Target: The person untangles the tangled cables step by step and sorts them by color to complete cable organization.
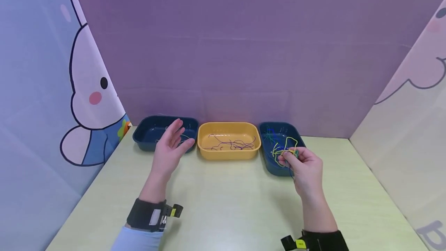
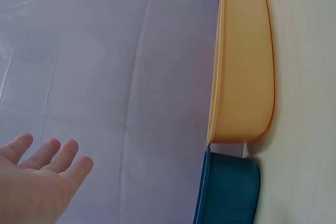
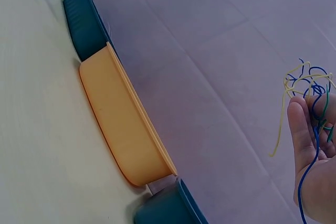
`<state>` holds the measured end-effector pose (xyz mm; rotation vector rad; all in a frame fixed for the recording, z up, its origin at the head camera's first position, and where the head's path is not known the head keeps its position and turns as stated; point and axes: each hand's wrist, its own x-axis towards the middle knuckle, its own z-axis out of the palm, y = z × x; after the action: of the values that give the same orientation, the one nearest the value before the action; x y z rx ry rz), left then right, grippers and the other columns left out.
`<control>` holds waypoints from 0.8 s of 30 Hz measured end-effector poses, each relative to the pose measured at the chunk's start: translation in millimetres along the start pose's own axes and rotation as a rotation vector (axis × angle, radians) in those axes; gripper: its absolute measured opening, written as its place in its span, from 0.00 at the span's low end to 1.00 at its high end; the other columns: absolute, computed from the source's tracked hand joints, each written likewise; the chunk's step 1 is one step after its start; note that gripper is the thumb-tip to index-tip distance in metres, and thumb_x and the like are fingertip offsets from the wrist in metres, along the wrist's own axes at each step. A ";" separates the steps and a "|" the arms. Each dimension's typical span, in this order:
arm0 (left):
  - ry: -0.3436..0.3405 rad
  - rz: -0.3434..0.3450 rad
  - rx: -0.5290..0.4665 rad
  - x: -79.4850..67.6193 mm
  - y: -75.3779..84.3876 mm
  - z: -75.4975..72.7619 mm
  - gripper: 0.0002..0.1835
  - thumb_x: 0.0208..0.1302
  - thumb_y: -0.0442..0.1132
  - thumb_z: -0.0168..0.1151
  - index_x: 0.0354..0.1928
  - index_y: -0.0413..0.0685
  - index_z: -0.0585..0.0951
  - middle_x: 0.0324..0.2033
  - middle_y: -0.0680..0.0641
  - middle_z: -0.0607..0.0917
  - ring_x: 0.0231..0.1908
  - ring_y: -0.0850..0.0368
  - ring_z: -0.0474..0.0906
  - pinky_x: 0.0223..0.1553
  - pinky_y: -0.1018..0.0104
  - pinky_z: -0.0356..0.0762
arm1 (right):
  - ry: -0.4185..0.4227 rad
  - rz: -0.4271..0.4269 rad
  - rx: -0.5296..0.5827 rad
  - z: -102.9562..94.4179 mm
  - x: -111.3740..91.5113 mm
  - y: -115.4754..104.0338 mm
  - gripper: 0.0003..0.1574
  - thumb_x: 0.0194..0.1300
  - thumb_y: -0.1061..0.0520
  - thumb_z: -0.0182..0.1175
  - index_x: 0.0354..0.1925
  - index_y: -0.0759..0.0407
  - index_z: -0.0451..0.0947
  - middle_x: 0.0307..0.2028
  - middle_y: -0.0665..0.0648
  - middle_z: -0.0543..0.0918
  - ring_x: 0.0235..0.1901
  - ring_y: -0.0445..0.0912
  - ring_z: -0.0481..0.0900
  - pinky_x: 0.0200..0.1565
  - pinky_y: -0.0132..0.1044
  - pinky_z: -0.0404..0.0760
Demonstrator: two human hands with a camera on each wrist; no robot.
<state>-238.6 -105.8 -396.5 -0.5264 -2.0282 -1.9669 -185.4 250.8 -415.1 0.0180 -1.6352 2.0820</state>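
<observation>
My right hand (image 1: 306,167) pinches a tangled bunch of thin wires (image 1: 287,151) above the right dark blue bin (image 1: 278,170). Yellow, blue and green strands show in the right wrist view, where one blue wire (image 3: 301,192) hangs down past the palm. More blue and green wires (image 1: 270,134) lie inside that bin. My left hand (image 1: 168,148) is raised in front of the left dark blue bin (image 1: 144,146), fingers extended and holding nothing. It partly hides a few pale wires (image 1: 184,138) in there.
Between the blue bins stands a yellow bin (image 1: 229,156) with several dark purple wires (image 1: 237,144) in it. All the bins line up on a pale table (image 1: 223,204) against a purple backdrop (image 1: 223,49). Printed cloth panels (image 1: 31,127) flank the table.
</observation>
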 end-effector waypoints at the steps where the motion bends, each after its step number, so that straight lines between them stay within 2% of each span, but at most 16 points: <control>1: 0.002 0.002 0.000 1.1 -2.9 0.6 0.39 0.61 0.42 0.68 0.71 0.51 0.61 0.67 0.50 0.66 0.64 0.55 0.61 0.66 0.52 0.56 | -0.002 -0.001 0.003 0.5 0.1 -0.1 0.07 0.56 0.72 0.66 0.33 0.74 0.76 0.28 0.64 0.83 0.27 0.54 0.83 0.33 0.41 0.85; 4: -0.005 0.010 -0.003 2.7 -11.0 3.4 0.39 0.60 0.42 0.68 0.71 0.53 0.61 0.66 0.51 0.67 0.63 0.56 0.63 0.66 0.53 0.57 | -0.020 0.004 0.019 1.4 -0.1 -0.5 0.07 0.56 0.72 0.65 0.32 0.75 0.76 0.28 0.64 0.83 0.27 0.54 0.83 0.33 0.41 0.85; 7: -0.038 0.012 -0.006 0.5 -12.4 8.8 0.38 0.60 0.43 0.68 0.70 0.53 0.62 0.65 0.50 0.68 0.61 0.54 0.64 0.64 0.52 0.60 | -0.042 0.012 0.014 2.3 -1.2 -1.2 0.06 0.56 0.72 0.65 0.32 0.74 0.76 0.28 0.63 0.83 0.27 0.53 0.83 0.33 0.41 0.85; 10: -0.086 0.007 -0.006 -5.0 -1.8 17.6 0.38 0.60 0.41 0.68 0.70 0.49 0.62 0.64 0.48 0.69 0.60 0.52 0.66 0.63 0.51 0.62 | -0.068 0.017 -0.024 3.6 -2.6 -1.4 0.06 0.57 0.72 0.64 0.32 0.73 0.76 0.28 0.64 0.84 0.28 0.54 0.83 0.33 0.41 0.85; 15: -0.176 0.051 0.017 -15.6 19.0 37.1 0.36 0.59 0.36 0.68 0.68 0.39 0.63 0.63 0.42 0.69 0.59 0.46 0.67 0.62 0.46 0.62 | -0.123 0.024 -0.107 7.3 -7.0 0.1 0.04 0.57 0.72 0.64 0.31 0.70 0.77 0.28 0.65 0.83 0.28 0.56 0.83 0.34 0.43 0.85; 19: -0.227 0.067 0.018 -20.8 23.4 47.6 0.35 0.59 0.35 0.68 0.67 0.38 0.65 0.62 0.42 0.70 0.58 0.49 0.68 0.61 0.46 0.63 | -0.173 0.040 -0.151 12.1 -11.1 3.4 0.06 0.56 0.72 0.65 0.33 0.72 0.77 0.29 0.66 0.82 0.28 0.57 0.82 0.34 0.44 0.84; 24: -0.244 0.070 0.003 -25.2 27.1 55.5 0.32 0.58 0.32 0.68 0.64 0.36 0.68 0.58 0.40 0.74 0.56 0.48 0.71 0.61 0.45 0.65 | -0.240 0.064 -0.194 21.3 -16.3 6.3 0.07 0.57 0.70 0.65 0.35 0.71 0.77 0.30 0.65 0.83 0.30 0.59 0.82 0.36 0.44 0.84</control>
<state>-200.8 -51.9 -385.5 -0.8620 -2.1183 -1.9395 -179.4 224.2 -419.8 0.1586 -1.9997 2.0212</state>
